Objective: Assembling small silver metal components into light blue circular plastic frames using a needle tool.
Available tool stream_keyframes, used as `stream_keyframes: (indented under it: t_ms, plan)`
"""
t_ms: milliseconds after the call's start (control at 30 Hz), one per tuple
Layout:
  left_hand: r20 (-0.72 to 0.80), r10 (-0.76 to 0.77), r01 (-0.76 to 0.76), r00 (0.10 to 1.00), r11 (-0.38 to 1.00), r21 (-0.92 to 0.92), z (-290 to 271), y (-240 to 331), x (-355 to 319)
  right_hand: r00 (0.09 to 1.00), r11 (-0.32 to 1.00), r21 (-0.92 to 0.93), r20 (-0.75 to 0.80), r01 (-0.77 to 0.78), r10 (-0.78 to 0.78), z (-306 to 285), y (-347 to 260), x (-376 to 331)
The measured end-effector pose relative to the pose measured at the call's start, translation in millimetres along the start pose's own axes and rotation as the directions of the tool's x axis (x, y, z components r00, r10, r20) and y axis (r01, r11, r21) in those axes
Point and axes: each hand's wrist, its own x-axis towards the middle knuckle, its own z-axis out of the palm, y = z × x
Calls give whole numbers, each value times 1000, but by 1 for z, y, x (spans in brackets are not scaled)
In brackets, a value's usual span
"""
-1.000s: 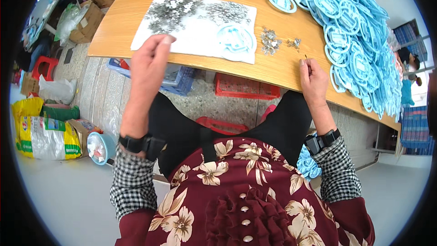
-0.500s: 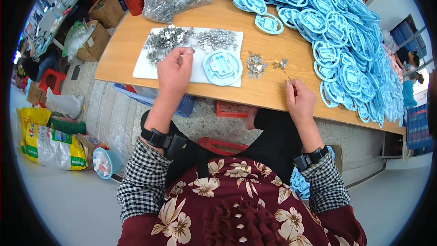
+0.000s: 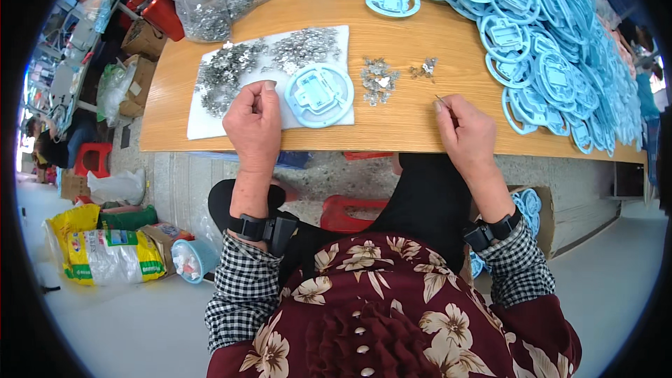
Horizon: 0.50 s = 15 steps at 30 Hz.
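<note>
On the white sheet (image 3: 280, 63) lies a round light-blue plastic piece (image 3: 339, 101) with a raised frame inside its ring. My left hand (image 3: 253, 126) is closed in a pinch at its left, over the sheet's near part; whatever its fingertips hold is too small to make out. Loose silvery metal parts (image 3: 227, 73) cover the sheet's left and far areas. My right hand (image 3: 469, 133), closed, pinches a thin stick-like tool (image 3: 439, 100) above the wooden table. Just beyond that tool sits a small cluster of metal parts (image 3: 424, 68), with a larger cluster (image 3: 378, 80) to its left.
A big heap of light-blue pieces (image 3: 553, 73) fills the table's right side, and a single one (image 3: 392, 1) lies apart at the back. Clear bags of metal parts (image 3: 199, 10) and a red flask (image 3: 155, 10) stand at the far left. A red stool (image 3: 343, 211) is below.
The whole view has shifted a little. Both closed hands have drawn slightly nearer to me relative to the parts on the table. The round blue piece stays on the sheet.
</note>
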Motion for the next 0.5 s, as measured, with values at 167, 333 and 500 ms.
stream_keyframes:
  t_ms: [167,333,500]
  plan:
    - [-20,11,-11,1000,999,-35,-2,-7,3,998,993,-96,2,63,-63,4,3,1]
    - [-28,18,-18,999,1000,-8,-1,-8,-1,999,999,-15,-12,32,-33,5,-6,5]
    - [82,34,-33,996,999,-8,-7,2,2,1000,999,39,-6,-19,20,3,-5,2]
